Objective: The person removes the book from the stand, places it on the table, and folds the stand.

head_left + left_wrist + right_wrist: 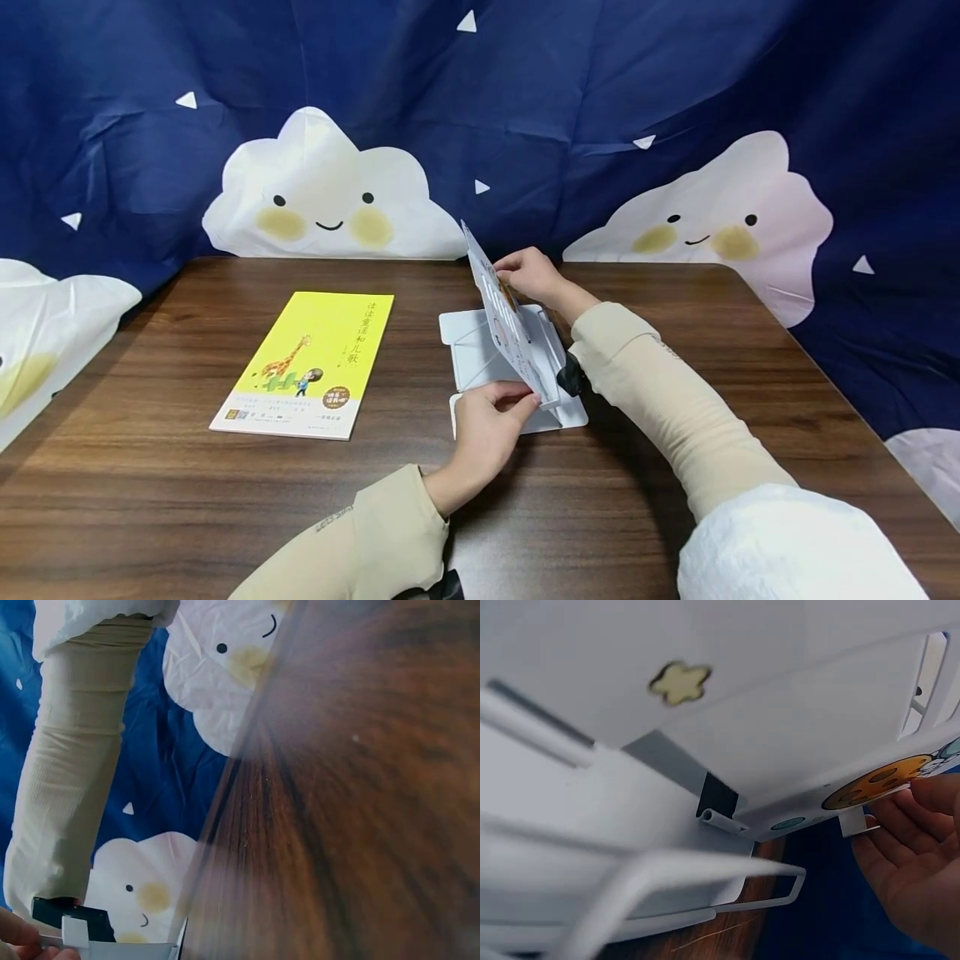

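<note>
Slanting up from its flat base (472, 354), the white panel (499, 315) is pinched by the left hand (484, 429) at its near edge and by the right hand (531, 275) at its far edge. The base lies mid-table, well in from the right edge of the table (150, 500). Tabletop separates it from a yellow book (322, 333) at left, titled 读读童谣和儿歌. Lettering on the left sleeve (390, 529) starts "Let's".

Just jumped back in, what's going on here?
A person's left hand pinches the near end of a white printed panel, and the right hand holds its far side. The panel stands tilted up over a white base on the table. A yellow book lies flat to the left, untouched.
</note>
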The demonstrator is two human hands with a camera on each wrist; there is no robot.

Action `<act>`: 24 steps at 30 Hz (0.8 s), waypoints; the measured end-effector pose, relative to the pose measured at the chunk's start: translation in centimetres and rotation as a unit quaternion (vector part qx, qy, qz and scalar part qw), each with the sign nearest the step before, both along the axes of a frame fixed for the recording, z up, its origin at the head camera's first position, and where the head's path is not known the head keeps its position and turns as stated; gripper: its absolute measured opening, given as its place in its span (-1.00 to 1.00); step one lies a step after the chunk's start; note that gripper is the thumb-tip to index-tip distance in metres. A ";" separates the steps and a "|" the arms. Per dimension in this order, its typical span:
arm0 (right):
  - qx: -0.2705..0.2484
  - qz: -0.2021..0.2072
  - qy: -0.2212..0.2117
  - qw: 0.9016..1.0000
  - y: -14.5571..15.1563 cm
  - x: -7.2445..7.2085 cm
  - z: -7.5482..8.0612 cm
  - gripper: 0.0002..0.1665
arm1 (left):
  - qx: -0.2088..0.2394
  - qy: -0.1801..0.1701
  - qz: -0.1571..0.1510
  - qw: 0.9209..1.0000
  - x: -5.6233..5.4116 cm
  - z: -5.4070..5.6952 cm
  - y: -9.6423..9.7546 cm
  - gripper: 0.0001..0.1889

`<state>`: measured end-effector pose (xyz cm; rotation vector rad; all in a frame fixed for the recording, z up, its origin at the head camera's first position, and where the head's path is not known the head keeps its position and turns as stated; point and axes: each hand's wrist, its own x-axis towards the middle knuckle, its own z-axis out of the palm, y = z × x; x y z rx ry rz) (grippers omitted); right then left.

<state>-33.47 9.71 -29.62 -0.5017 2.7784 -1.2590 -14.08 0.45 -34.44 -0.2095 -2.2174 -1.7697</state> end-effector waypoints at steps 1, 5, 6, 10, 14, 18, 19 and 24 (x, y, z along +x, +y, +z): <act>0.001 0.004 0.001 1.000 -0.1 0.0 0.0 -0.74 | 0.001 0.000 0.000 1.000 0.0 0.0 0.1 -0.93; 0.010 0.010 0.000 1.000 -0.5 -0.2 0.2 -0.75 | 0.002 0.001 0.003 1.000 -0.2 -0.1 0.2 -0.93; 0.014 0.010 0.001 1.000 -0.6 -0.3 0.3 -0.75 | 0.004 0.003 0.004 1.000 -0.3 -0.1 0.3 -0.94; 0.032 0.011 0.002 0.999 -0.8 -0.4 0.4 -0.75 | 0.018 0.002 0.004 1.000 -0.4 0.0 0.6 -0.94; 0.048 0.022 0.008 0.999 -0.7 -0.6 0.4 -0.75 | 0.035 -0.002 0.001 0.999 -0.6 0.0 1.0 -0.93; 0.065 0.039 0.030 0.997 -0.7 -0.8 0.5 -0.74 | 0.037 -0.001 0.006 0.999 -0.8 -0.1 1.3 -0.93; 0.070 0.043 0.035 0.996 -0.7 -0.8 0.5 -0.74 | 0.034 -0.001 0.007 0.999 -0.9 -0.2 1.4 -0.93; 0.079 0.058 0.043 0.994 -0.7 -1.1 0.5 -0.73 | 0.024 0.009 0.016 1.000 -1.1 -0.3 1.6 -0.93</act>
